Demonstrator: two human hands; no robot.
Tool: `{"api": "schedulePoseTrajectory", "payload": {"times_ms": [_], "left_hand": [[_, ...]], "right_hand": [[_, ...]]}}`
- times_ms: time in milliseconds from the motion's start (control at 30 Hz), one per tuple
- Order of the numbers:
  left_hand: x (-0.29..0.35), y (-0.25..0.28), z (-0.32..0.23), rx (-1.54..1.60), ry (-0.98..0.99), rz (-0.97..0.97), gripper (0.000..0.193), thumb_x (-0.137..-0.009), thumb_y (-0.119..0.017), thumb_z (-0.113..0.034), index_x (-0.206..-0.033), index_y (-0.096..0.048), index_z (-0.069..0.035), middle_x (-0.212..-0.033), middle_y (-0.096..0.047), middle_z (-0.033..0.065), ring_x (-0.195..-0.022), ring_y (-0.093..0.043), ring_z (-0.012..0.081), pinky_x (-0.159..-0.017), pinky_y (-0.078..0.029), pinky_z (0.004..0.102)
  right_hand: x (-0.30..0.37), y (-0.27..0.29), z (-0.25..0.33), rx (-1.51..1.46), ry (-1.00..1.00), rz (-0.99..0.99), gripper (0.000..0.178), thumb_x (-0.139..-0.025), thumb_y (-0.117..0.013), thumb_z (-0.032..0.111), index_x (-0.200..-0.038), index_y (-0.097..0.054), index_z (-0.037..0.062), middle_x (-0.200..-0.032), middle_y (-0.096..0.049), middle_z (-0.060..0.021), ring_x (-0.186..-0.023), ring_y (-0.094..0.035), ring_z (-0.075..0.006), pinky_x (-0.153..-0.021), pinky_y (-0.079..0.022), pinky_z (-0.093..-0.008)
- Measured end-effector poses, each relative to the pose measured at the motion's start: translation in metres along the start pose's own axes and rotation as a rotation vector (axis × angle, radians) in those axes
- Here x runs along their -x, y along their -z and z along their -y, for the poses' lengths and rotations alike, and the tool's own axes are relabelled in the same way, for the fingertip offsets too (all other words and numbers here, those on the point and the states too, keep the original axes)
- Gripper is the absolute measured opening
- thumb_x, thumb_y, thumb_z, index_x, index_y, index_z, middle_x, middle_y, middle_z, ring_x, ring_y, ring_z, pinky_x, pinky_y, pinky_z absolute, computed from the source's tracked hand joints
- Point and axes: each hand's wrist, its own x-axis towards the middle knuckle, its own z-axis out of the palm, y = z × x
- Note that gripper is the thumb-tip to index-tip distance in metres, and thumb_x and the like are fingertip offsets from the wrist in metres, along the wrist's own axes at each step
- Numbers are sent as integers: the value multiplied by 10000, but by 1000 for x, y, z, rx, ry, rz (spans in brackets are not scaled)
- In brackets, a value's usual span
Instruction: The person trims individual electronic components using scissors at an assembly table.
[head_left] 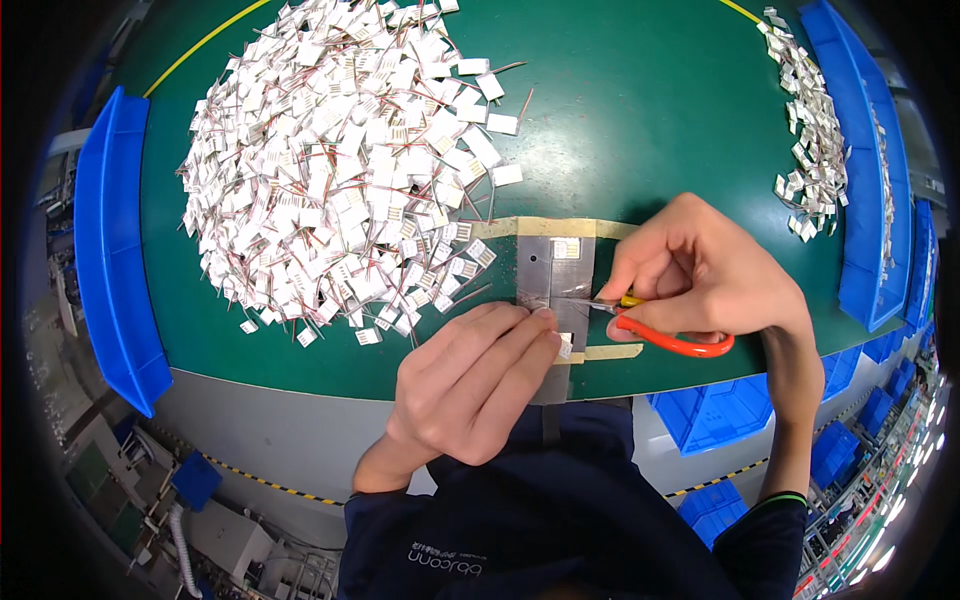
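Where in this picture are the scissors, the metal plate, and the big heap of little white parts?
scissors [672, 340]: head view, on the orange handle loop below the right hand.
metal plate [534, 268]: head view, on its bare grey upper left area.
heap of white parts [330, 170]: head view, on the middle of the pile.

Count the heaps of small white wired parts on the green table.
2. One large heap lies on the table's left half; a smaller, narrow heap runs along the right edge beside a blue bin. Loose parts elsewhere may be hidden.
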Motion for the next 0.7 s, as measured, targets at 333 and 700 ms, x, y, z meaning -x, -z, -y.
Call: {"api": "schedulePoseTrajectory", "payload": {"times_ms": [333,700], "left_hand": [[4,0,4,27,-50,2,257,-635,-635,-46,-852,-642,91,-874,-659,190,-800,-645,295,-721,-565,367],[6,0,3,44,-24,-5,249,-650,-642,-31,-879,-668,63,-924,-684,165,-817,-651,279,-702,-555,338]], "right_hand": [[-6,-7,8,87,2,29,82,-764,-682,9,-762,-616,-41,-517,-536,30,-448,-409,20,-405,-264,-181],[0,-12,28,140,-108,-25,61,-782,-695,-46,-796,-642,-74,-593,-632,-33,-476,-512,7,-393,-319,-157]]}}
